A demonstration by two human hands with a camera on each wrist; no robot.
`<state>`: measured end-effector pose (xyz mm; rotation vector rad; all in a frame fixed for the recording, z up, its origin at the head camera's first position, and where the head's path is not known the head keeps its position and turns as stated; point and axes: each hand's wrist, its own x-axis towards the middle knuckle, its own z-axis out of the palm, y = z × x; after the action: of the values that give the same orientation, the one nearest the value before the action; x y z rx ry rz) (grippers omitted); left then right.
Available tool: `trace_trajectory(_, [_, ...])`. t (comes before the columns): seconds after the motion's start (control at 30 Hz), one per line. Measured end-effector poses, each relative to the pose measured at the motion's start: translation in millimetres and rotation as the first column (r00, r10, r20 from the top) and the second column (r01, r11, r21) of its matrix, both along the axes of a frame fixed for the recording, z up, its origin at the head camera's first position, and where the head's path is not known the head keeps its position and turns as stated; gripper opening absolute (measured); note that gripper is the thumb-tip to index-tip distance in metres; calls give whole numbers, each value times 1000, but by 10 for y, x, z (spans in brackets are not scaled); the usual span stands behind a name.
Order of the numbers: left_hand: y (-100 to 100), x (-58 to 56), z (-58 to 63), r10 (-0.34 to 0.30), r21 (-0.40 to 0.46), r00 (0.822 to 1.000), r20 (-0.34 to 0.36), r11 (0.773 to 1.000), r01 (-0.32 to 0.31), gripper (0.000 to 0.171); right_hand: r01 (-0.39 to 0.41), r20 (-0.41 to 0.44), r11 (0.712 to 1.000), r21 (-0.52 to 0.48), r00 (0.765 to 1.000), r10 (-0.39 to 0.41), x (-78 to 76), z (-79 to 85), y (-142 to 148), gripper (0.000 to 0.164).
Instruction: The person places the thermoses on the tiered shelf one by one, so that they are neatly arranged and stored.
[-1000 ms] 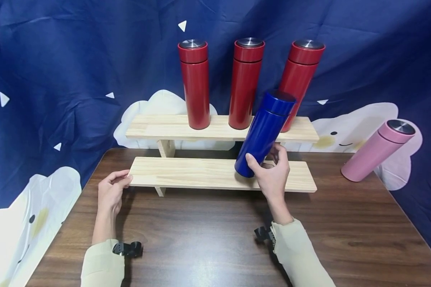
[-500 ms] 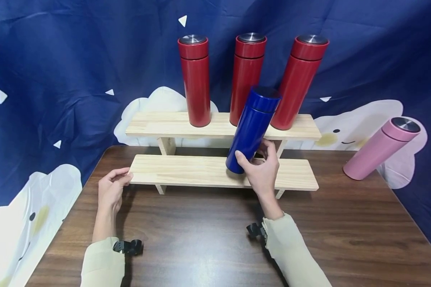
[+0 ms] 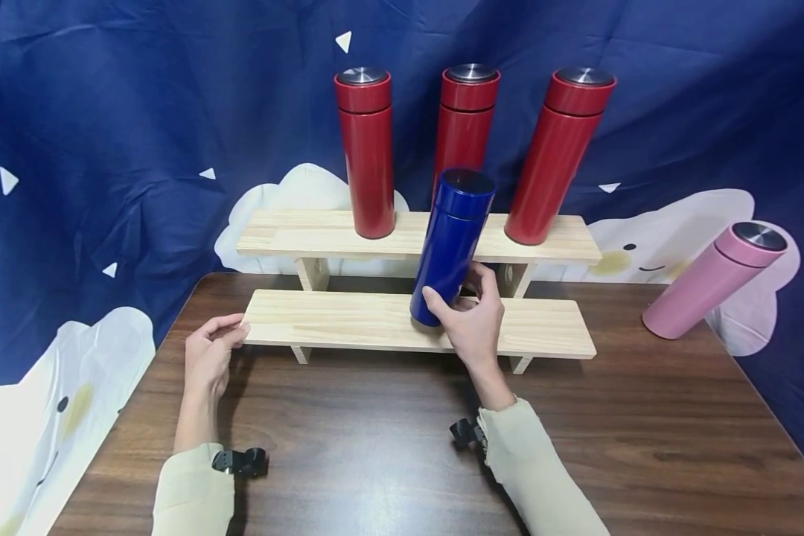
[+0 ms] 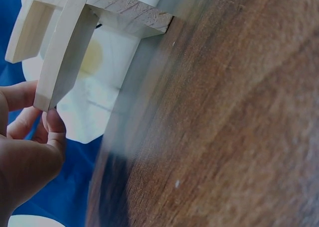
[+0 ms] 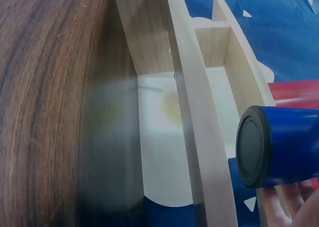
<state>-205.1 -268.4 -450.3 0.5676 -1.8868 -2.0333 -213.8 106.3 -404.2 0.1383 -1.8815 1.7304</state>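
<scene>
In the head view my right hand (image 3: 472,324) grips a blue thermos bottle (image 3: 450,238) near its base, thumb on the near side. The bottle leans slightly to the right, over the lower board of a two-tier wooden shelf (image 3: 348,320). Its dark base (image 5: 253,147) shows in the right wrist view, held apart from the board. At the shelf's left end, my left hand (image 3: 208,353) pinches the corner of the lower board; the left wrist view shows fingers and thumb (image 4: 56,125) around that board end (image 4: 45,100).
On the upper board (image 3: 288,232) stand a left red thermos (image 3: 368,171), a middle one (image 3: 467,138) partly hidden by the blue bottle, and a right one (image 3: 556,171). A pink thermos (image 3: 710,286) stands on the brown table (image 3: 348,447) at right. A blue curtain (image 3: 141,112) hangs behind.
My right hand has carried the blue thermos leftward, from in front of the right red bottle to in front of the middle one, and it leans less. The left hand has stayed put.
</scene>
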Motion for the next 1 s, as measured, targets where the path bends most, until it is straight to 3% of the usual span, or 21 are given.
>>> trace_trajectory(1.0, [-16,-2,-13,-17,-25,1000,4,1000,17,25,-16,17,999,44,1000,15,-96,-145,-309,65])
